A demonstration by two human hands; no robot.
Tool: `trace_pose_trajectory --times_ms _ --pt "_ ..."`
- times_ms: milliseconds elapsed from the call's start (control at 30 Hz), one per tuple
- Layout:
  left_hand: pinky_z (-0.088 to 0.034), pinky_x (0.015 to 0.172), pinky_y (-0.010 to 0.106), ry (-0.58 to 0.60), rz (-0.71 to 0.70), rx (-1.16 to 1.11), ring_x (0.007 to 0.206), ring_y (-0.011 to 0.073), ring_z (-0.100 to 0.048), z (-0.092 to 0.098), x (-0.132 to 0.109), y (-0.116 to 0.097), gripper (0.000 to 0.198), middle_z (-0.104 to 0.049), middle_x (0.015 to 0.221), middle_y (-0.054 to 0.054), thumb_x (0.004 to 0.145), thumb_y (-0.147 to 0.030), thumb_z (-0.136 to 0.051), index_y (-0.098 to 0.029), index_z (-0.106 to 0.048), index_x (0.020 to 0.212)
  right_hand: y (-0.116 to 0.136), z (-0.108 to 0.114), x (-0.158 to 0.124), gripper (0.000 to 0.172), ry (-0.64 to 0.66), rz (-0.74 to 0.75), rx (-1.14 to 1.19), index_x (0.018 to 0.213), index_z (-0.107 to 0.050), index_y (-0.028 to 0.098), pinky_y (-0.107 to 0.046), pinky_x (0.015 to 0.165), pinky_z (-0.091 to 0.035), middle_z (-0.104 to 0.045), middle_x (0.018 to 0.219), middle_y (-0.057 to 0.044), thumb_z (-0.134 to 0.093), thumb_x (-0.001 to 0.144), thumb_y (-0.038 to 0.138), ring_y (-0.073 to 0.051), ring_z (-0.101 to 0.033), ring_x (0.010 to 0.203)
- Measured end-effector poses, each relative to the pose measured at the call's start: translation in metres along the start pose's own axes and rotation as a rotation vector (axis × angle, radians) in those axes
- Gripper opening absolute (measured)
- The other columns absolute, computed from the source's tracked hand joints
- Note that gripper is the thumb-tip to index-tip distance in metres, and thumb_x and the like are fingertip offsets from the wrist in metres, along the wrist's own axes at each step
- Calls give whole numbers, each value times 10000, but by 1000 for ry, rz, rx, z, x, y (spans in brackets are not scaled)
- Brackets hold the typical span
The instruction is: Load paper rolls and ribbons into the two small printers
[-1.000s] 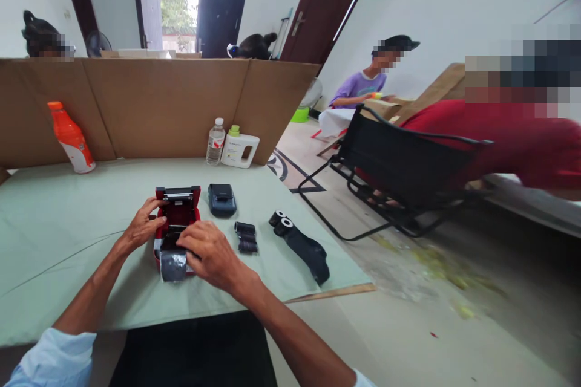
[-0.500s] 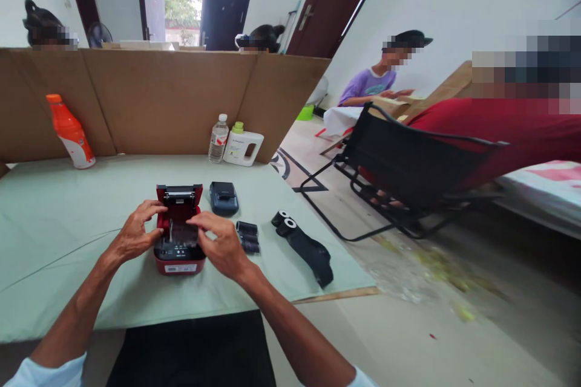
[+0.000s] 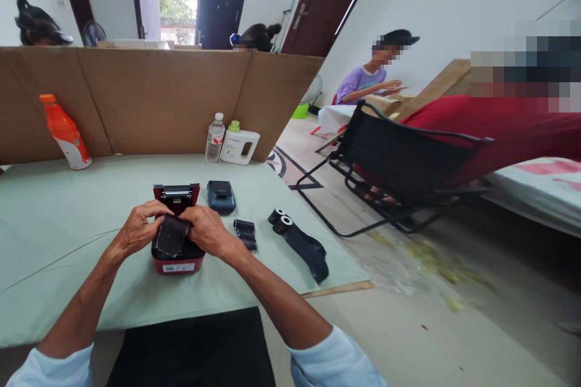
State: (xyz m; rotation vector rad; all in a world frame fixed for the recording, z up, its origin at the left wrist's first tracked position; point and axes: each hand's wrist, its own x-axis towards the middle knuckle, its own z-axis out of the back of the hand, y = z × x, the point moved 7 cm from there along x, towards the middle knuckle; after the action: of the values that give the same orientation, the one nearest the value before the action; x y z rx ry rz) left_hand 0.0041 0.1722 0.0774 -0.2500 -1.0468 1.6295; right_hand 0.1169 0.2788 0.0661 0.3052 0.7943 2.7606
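Note:
A small red and black label printer (image 3: 178, 265) sits on the cloth-covered table with its lid raised. Over its opening hangs a dark, slightly see-through piece of film (image 3: 172, 238). My left hand (image 3: 141, 228) pinches the film's upper left corner, with thumb and fingertips pressed together. At the opposite upper corner, my right hand (image 3: 207, 230) has its fingers closed on the same piece. Both hands and the film cover much of the printer's inside. Close to my right hand lie several small black rolls (image 3: 246, 233). A dark blue-grey handheld device (image 3: 221, 197) rests behind them.
A long black item with two white-ringed ends (image 3: 303, 245) lies near the table's right edge. An orange bottle (image 3: 67, 133), a water bottle (image 3: 215, 139) and a white jug (image 3: 240, 146) stand against the cardboard wall (image 3: 158, 103). A folding chair (image 3: 399, 160) holds a person at right.
My right hand has moved in toward my left over the printer. The film, earlier clear-looking and blurred, is now lifted, dark and tilted between both hands. The view has shifted slightly.

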Motion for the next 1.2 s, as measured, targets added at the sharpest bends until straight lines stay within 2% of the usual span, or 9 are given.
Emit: trace_pose_trajectory --times_ms 133,233,333,500,667,767,933,1033,1200 --pt "-566 902 391 -164 107 114 1173 272 -627 12 -1 28 232 -641 1230 101 838 -319 -623 -235 -789 975 -3 -2 4 411 -47 11 38 1062 -816 216 -286 858 -492 -808 1136 -70 -565 820 -3 -237 -732 1050" --pt "-595 849 395 -81 204 16 1256 324 -591 1 5 50 359 -589 1364 111 767 -404 -675 -230 -778 1064 -5 5 4 364 -140 74 194 1006 -824 205 -272 791 -498 -824 1015 -52 -558 844 16 -211 -741 905" --pt "-597 816 387 -19 266 -75 1119 320 -648 -13 13 61 481 -668 1223 98 715 -440 -702 -198 -775 1124 -6 15 3 318 -194 115 357 941 -826 199 -256 704 -487 -807 864 -25 -557 856 51 -186 -703 776" --pt "-566 906 410 -169 298 -61 1018 295 -652 -17 16 64 430 -686 1062 66 645 -383 -751 -172 -797 1017 -1 38 -2 248 -245 198 622 900 -815 183 -245 668 -477 -729 745 3 -570 868 164 -150 -628 687" --pt "-575 849 371 -241 300 -32 911 247 -640 -18 14 58 343 -665 998 57 616 -261 -759 -165 -785 944 6 67 -8 199 -322 251 731 838 -784 172 -241 685 -465 -702 759 12 -588 838 203 -135 -596 711" --pt "-579 851 363 -277 300 -15 903 234 -638 -9 14 55 400 -643 1036 63 594 -209 -705 -158 -780 983 4 83 -13 160 -350 205 772 828 -774 171 -231 649 -449 -670 726 21 -629 830 239 -127 -564 695" --pt "-573 911 382 -319 310 74 956 252 -643 26 15 55 440 -632 1054 60 559 -226 -624 -162 -771 968 -8 105 -25 150 -404 159 855 788 -760 166 -211 550 -413 -632 670 24 -696 811 300 -104 -512 605" --pt "-586 837 393 -297 368 103 872 249 -656 42 12 65 507 -665 972 49 551 -269 -645 -154 -759 1031 -19 117 -31 201 -459 135 829 753 -748 169 -205 523 -406 -608 630 31 -731 824 356 -94 -490 568" --pt "-596 685 372 -257 487 79 748 256 -688 62 -4 76 558 -726 833 47 579 -401 -728 -162 -726 1084 -35 131 -40 363 -459 123 810 708 -703 179 -223 533 -468 -598 620 29 -742 849 512 -113 -543 585"
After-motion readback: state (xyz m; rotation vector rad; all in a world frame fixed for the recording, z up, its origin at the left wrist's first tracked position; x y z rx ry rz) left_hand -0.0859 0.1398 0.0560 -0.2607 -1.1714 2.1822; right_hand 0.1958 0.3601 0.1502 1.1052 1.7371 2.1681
